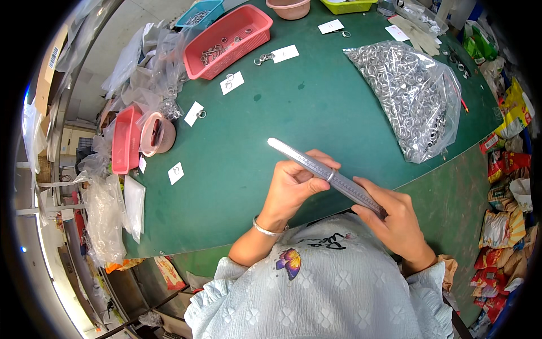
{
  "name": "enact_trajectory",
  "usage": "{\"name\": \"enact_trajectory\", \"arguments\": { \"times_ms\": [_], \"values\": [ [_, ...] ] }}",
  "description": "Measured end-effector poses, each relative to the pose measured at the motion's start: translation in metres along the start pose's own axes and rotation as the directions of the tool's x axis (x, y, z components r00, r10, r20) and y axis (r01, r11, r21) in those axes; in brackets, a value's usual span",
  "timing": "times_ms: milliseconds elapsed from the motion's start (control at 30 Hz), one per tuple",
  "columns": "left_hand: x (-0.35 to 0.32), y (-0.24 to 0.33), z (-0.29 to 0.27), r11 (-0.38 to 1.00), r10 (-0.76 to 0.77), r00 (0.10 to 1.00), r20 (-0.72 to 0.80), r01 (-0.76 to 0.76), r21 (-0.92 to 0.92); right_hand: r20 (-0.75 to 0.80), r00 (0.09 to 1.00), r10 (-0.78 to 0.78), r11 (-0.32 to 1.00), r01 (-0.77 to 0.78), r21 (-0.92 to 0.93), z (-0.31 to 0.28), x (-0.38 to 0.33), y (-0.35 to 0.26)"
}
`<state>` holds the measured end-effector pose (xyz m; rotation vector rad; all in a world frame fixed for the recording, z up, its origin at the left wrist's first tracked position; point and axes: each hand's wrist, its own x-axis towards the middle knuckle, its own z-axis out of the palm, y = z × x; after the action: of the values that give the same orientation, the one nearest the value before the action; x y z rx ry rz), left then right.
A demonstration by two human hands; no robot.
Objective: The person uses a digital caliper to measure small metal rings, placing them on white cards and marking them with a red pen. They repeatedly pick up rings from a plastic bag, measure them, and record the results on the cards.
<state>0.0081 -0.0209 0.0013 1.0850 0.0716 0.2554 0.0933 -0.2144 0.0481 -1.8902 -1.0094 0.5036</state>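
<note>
My left hand (294,183): pinching ring (331,176) on rod (298,155)
Right hand (395,217): closed round thick end
Table (226,147): room inward from near edge

Scale marks (351,190) on grey rod (344,185); script (332,242) on shirt (339,282).

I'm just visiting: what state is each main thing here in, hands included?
Grey tapered stick: held at a slant
Single ring: around the stick
Left hand: closed on the stick
Right hand: closed on the stick's near end
Clear bag: bulging with metal rings; sealed or not, unclear
Large pink basket: open, some rings inside
Round pink tub, left: open, something dark inside
White cards: lying flat, several with rings on or beside them
</note>
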Motion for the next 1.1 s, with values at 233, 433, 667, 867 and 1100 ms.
{"name": "enact_trajectory", "arguments": {
  "times_ms": [233,433,667,867,1100],
  "values": [
    [0.0,-0.002,0.0,0.999,-0.003,1.0,-0.003,0.003,-0.037,-0.016,1.0,0.006,1.0,-0.006,-0.003,0.001,0.001,-0.002],
    [-0.002,-0.002,0.001,0.995,-0.031,0.999,-0.013,0.03,-0.091,-0.032,0.999,-0.009,1.0,0.009,0.008,0.002,0.001,0.001],
    [0.0,0.001,-0.001,0.999,-0.022,1.0,0.016,0.022,-0.039,-0.05,0.998,-0.036,0.999,0.034,-0.026,0.002,0.001,0.002],
    [0.001,0.001,-0.001,0.999,0.003,0.999,0.033,-0.002,-0.043,-0.039,0.999,-0.035,0.999,0.034,-0.033,0.001,0.0,0.001],
    [0.006,0.008,-0.002,0.999,-0.003,0.996,0.084,0.0,0.036,-0.032,0.999,-0.02,0.999,0.019,-0.025,0.0,0.0,0.0]
  ]
}}
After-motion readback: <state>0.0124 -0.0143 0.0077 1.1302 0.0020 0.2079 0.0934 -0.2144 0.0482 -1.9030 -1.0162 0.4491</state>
